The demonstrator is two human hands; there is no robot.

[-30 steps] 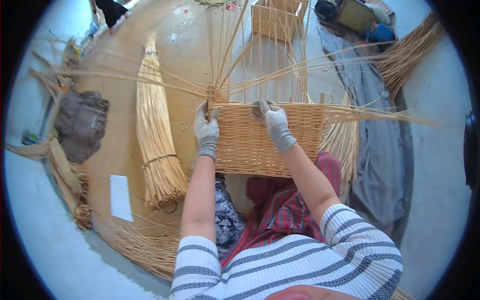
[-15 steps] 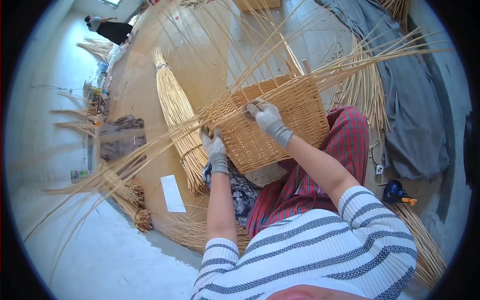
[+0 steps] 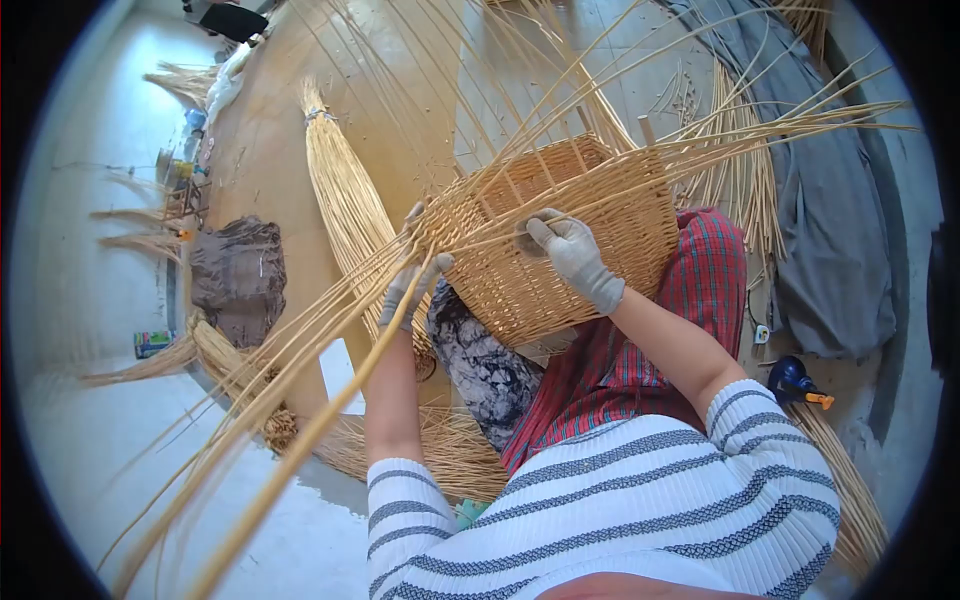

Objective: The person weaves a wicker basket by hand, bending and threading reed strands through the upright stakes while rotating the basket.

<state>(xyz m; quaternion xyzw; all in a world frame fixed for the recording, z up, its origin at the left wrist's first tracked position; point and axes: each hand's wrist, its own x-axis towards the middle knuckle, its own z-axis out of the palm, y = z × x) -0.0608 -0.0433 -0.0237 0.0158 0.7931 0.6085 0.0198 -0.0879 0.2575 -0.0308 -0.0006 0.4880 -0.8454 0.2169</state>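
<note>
A wicker basket, partly woven, leans in my lap with its open top facing away from me. My left hand, in a grey-white glove, is closed round the basket's left corner, where several long willow rods fan out toward the lower left. The gloved right hand pinches a willow rod against the near wall, just below the rim. Its fingertips are partly hidden. Upright stakes stick up along the rim, and more loose rods trail off to the right.
Beyond the left hand a tied bundle of rods lies on the floor. A grey cloth spreads along the right side, near a blue bottle with an orange nozzle. Dark crumpled plastic and a white sheet lie to the left.
The basket and my right hand have shifted a little to the right. The rods at the left corner have swung down and nearer to me. My left hand stays at that corner.
</note>
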